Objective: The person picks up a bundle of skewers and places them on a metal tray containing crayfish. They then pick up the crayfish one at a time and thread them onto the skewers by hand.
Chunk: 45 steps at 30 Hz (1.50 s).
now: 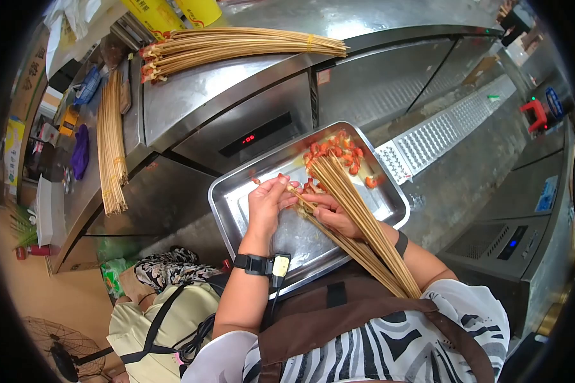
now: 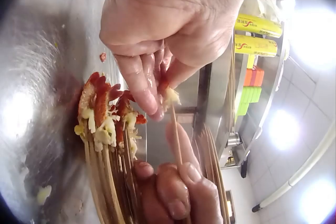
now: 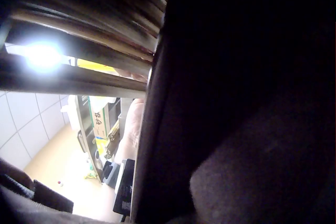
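Note:
Over the steel tray (image 1: 233,207), my left hand (image 1: 266,203) pinches a small red and whitish crayfish tail (image 2: 171,97). This piece sits at the tip of a thin bamboo skewer (image 2: 177,137), which my right hand (image 1: 333,216) grips between thumb and fingers. A bundle of loaded skewers (image 1: 364,214) slants past the right hand, its sticks reaching back to the apron. Below the hands in the left wrist view, more crayfish tails (image 2: 107,113) cap their sticks. Dark cloth and blurred sticks (image 3: 79,79) fill most of the right wrist view, where the right hand is hidden.
Loose red pieces (image 1: 345,150) lie at the tray's far side. Bundled skewers (image 1: 249,48) rest on the steel counter (image 1: 198,89), with another bundle (image 1: 112,147) to the left. Another person (image 1: 153,313) is close on the left. A perforated metal strip (image 1: 441,131) lies beyond the tray.

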Each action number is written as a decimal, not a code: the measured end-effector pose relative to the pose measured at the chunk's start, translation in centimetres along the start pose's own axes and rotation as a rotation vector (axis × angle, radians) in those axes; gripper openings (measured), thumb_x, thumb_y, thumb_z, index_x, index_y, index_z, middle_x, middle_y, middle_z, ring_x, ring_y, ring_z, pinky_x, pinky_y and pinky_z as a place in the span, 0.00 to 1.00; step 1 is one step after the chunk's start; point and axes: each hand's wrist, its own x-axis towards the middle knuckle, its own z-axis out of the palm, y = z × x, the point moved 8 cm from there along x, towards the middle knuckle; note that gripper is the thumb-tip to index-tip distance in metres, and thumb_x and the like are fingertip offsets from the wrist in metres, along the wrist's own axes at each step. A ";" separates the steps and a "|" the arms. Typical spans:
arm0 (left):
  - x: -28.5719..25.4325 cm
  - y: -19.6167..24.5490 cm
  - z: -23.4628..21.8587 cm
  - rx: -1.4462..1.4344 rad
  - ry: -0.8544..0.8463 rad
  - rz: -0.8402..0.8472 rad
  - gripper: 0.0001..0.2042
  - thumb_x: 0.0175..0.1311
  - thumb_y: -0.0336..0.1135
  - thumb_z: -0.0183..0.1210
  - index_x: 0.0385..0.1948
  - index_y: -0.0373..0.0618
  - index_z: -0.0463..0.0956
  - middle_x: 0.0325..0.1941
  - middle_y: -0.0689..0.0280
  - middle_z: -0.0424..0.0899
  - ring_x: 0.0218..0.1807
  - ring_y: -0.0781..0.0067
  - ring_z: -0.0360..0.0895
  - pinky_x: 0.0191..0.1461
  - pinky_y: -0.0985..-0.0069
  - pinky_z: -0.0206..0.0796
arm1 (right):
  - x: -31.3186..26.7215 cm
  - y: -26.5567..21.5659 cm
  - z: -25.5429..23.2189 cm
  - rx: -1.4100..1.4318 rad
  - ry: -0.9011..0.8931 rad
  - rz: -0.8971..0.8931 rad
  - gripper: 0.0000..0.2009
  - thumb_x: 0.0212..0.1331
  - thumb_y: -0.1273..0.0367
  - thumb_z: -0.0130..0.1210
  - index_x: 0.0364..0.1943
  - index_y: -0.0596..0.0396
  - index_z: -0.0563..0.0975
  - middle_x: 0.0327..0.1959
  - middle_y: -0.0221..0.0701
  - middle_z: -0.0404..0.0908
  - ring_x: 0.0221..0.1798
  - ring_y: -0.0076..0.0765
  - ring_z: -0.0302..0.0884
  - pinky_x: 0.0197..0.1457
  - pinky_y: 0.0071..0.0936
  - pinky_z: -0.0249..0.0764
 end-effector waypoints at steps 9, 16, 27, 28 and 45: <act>-0.3 0.2 0.3 -0.027 0.003 -0.003 0.10 0.62 0.33 0.52 0.37 0.35 0.73 0.34 0.55 0.81 0.35 0.66 0.81 0.36 0.79 0.73 | 0.2 -0.7 0.0 -0.043 0.030 -0.091 0.20 0.63 0.70 0.39 0.61 0.53 0.60 0.38 0.23 0.69 0.35 0.15 0.59 0.39 0.17 0.60; -0.3 -0.3 0.1 -0.021 0.004 -0.009 0.10 0.62 0.33 0.51 0.36 0.35 0.73 0.34 0.55 0.81 0.35 0.67 0.81 0.36 0.78 0.73 | 0.1 -0.5 0.0 0.036 0.037 -0.070 0.20 0.64 0.70 0.39 0.61 0.53 0.61 0.25 0.19 0.63 0.26 0.14 0.55 0.29 0.15 0.55; 0.0 -0.6 -0.1 -0.014 0.016 0.002 0.11 0.63 0.34 0.51 0.39 0.34 0.72 0.34 0.57 0.80 0.35 0.68 0.80 0.36 0.80 0.73 | -0.1 -0.9 0.0 0.026 0.067 -0.074 0.19 0.64 0.69 0.40 0.60 0.53 0.63 0.25 0.20 0.63 0.27 0.14 0.54 0.30 0.15 0.55; 0.0 -0.6 -0.1 -0.014 0.015 0.002 0.11 0.63 0.34 0.51 0.39 0.34 0.72 0.34 0.57 0.80 0.35 0.68 0.80 0.36 0.80 0.73 | -0.1 -0.9 -0.1 0.027 0.068 -0.073 0.19 0.64 0.69 0.40 0.60 0.53 0.63 0.25 0.20 0.63 0.27 0.14 0.54 0.30 0.15 0.55; -0.4 -0.1 0.4 0.003 0.018 0.021 0.09 0.64 0.33 0.50 0.38 0.36 0.72 0.35 0.58 0.80 0.36 0.71 0.80 0.37 0.81 0.72 | 0.1 -0.2 -0.2 -0.044 0.006 -0.072 0.20 0.64 0.70 0.38 0.61 0.56 0.60 0.52 0.31 0.69 0.50 0.21 0.64 0.55 0.22 0.59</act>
